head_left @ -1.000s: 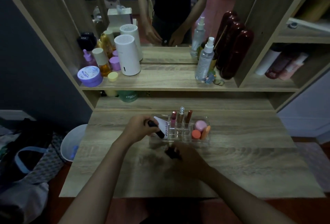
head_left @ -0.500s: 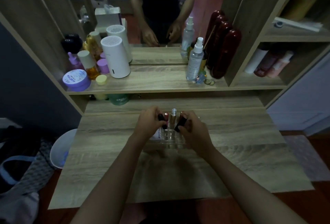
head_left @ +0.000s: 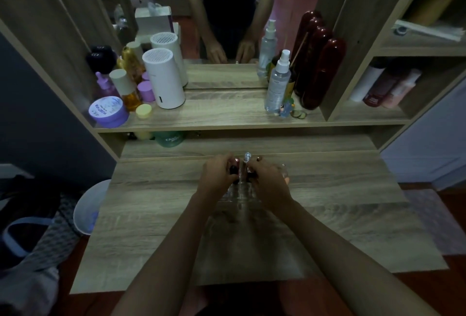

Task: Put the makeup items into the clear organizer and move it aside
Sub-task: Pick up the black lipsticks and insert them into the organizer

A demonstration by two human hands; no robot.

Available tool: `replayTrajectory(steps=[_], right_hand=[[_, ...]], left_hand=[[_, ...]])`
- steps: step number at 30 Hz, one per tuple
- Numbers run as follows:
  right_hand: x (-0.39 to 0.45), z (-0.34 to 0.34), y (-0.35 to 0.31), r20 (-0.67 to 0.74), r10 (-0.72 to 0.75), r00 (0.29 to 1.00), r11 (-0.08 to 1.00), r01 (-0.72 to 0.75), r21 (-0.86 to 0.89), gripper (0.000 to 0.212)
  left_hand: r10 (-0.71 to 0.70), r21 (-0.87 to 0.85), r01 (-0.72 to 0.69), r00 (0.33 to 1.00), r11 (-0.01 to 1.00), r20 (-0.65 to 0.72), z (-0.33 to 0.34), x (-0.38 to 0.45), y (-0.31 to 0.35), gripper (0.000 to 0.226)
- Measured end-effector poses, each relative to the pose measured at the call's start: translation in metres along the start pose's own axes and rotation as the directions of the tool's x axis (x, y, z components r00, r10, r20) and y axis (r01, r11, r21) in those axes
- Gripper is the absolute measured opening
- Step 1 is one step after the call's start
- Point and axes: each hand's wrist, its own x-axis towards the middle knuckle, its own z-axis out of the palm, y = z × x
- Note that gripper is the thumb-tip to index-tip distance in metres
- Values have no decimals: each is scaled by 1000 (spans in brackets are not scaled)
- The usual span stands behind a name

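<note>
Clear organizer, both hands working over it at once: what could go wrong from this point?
1. Both hands, left hand and right hand, crowd the clear organizer; a knuckle could knock over the upright tubes already in it.
2. Each hand appears to pinch a small dark item at the slots; they hide the openings, so one could miss and drop onto the desk.
3. The scene is dim and the organizer transparent, so its edges are hard to judge.

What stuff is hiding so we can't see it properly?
All in the head view:
- Clear plastic organizer: mostly covered by the left hand and right hand.
- Dark items in the fingers: dim, blurred.
- Green jar: top hidden under the wooden shelf.
</note>
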Motion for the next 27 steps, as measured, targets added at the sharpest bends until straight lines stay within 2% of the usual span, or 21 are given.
replayTrajectory(steps=[6,10,15,22,27], right_hand=[[-2,6,-6,-69,-40,997,999,38,-35,23],[0,13,-4,27,-30,999,999,31,-39,21],[2,16,-2,140,59,988,995,-46,-92,20],[5,16,-4,203,102,974,991,-82,-103,19],[4,16,-4,173,126,977,988,-107,-115,20]], left_hand=[[-52,-22,52,999,998,5,5,-5,1,30],[-59,-47,59,998,997,-4,8,-7,-2,40],[-73,-37,73,997,997,6,12,-10,-5,43],[-74,-15,74,997,997,-13,19,-11,-8,34],[-77,-26,77,997,997,3,18,-9,-9,37]])
